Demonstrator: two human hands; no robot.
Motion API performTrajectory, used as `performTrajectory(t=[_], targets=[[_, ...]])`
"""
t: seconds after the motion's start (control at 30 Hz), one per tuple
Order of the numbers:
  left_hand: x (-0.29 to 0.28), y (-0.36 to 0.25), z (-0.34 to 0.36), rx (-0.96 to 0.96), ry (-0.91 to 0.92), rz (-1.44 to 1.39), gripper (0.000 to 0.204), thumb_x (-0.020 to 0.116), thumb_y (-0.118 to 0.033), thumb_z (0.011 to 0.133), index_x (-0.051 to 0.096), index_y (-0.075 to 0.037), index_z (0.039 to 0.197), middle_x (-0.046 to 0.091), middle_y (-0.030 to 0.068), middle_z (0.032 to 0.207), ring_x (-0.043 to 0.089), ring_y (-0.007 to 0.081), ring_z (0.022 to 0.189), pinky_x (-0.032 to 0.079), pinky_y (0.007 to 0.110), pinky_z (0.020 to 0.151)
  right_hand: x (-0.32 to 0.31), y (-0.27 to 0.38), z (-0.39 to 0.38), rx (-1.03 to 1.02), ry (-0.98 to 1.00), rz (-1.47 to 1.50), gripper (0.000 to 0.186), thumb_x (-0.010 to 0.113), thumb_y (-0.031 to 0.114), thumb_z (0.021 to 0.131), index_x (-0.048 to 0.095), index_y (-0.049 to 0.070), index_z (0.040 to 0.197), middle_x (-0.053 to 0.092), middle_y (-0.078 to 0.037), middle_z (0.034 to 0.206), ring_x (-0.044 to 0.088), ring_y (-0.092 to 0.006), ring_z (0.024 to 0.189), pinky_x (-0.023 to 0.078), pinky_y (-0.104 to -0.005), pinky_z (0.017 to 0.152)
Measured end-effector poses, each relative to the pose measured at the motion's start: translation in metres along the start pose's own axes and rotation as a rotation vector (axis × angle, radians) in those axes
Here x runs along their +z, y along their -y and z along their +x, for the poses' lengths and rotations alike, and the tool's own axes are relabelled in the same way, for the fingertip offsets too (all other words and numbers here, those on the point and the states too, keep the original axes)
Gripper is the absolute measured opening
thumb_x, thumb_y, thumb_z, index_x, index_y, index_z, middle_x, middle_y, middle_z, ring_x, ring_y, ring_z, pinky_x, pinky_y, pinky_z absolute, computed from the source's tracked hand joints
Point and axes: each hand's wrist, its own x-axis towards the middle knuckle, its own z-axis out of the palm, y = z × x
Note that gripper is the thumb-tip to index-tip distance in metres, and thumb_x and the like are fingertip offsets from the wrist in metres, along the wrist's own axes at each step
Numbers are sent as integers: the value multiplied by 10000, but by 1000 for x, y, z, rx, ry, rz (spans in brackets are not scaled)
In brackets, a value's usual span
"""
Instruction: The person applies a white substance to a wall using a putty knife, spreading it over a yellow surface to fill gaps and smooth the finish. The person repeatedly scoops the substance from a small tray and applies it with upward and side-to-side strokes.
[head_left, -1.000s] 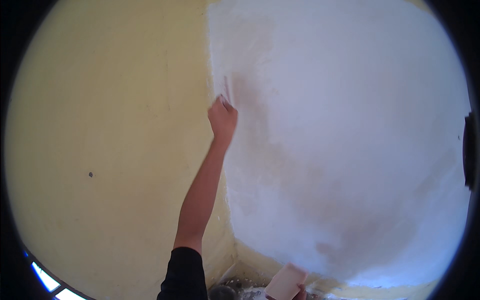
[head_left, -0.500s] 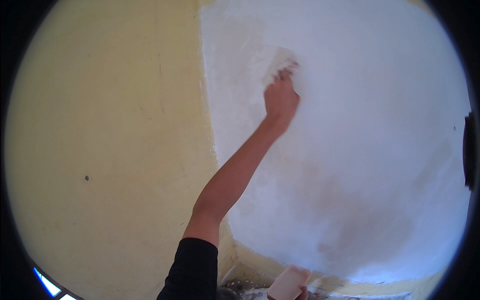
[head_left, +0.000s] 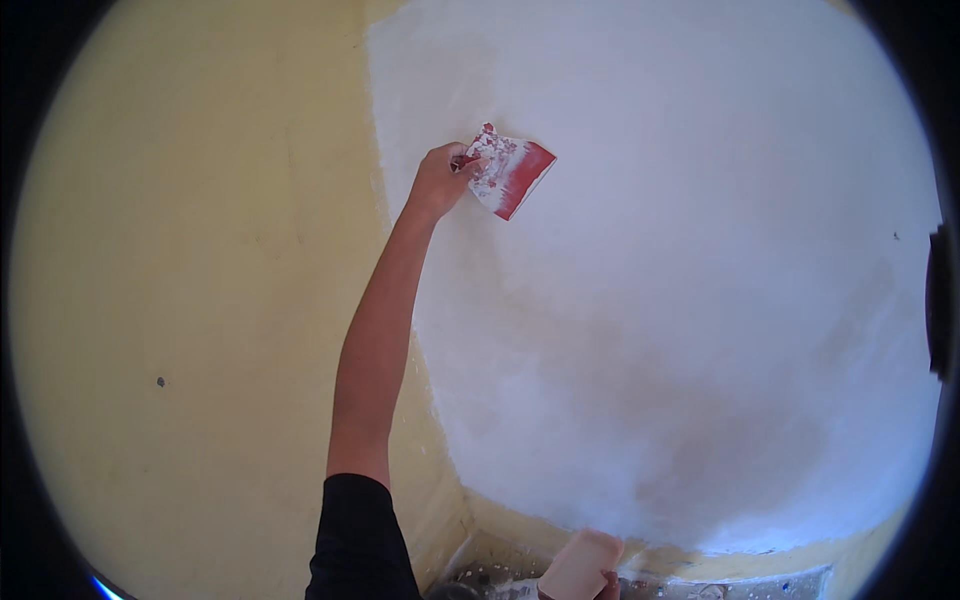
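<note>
My left hand (head_left: 444, 178) is raised on a bare arm from a black sleeve, closed on a red putty scraper (head_left: 525, 180) smeared with white compound. The scraper is at the white-coated wall (head_left: 680, 250), just right of its border with the yellow wall (head_left: 220, 250). At the lower edge my right hand (head_left: 607, 585) grips a pale pinkish flat rectangular board (head_left: 578, 560), only partly in view; I cannot make out what, if anything, lies on it.
The two walls meet in a lower corner above a dirty, white-spattered floor (head_left: 490, 575). A small dark hole (head_left: 160, 381) marks the yellow wall. A dark shape (head_left: 938, 300) sits at the right rim.
My left hand rose from the wall border and swept right, then moved back left, tilting so the scraper's red face shows. My right hand stays low with the board.
</note>
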Motion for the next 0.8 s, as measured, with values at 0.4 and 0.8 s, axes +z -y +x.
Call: performTrajectory(t=[0.4,0.8], targets=[[-35,15,35,127,-148,938,278,711,-374,834,700,-128,964,706,116,894,669,343,884,524,446,750,-10,-47,7,-17,-64,42,635,501,447,890,419,52,1381,554,-151,1304,557,-333,1190,467,-500,991],[64,64,17,594,-465,1081,277,533,-119,919,634,-191,1167,700,163,908,658,378,808,538,492,788,-65,-22,80,-56,-74,46,627,500,427,891,415,40,1377,556,-155,1296,559,-333,1185,465,-493,995]])
